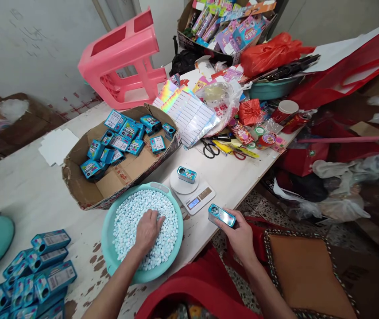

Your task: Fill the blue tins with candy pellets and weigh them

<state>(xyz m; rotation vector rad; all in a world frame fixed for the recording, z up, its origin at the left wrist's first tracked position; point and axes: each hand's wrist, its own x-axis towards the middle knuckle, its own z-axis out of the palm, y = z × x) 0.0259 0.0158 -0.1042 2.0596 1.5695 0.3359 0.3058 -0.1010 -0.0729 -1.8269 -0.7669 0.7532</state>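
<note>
My left hand [148, 230] is down in a turquoise basin [107, 241], its curled fingers closed among small white and pale blue candies [128, 217]; the fingertips are hidden. Beyond the basin's right rim, my right hand [240, 232] grips a small blue-and-silver tin [222, 215] between thumb and fingers, clear of the table edge. A similar tin [186, 174] rests on the round plate of a white digital scale [201, 195]. The scale's display is lit, but its figures are too small to read surely.
A cardboard box [119, 177] with several blue cartons stands behind the basin. More blue cartons [50, 261] are stacked at the left. Scissors [211, 149], pens and label sheets [192, 115] lie beyond the scale. A pink stool [123, 57] sits at the back, a brown-seated chair [305, 270] at right.
</note>
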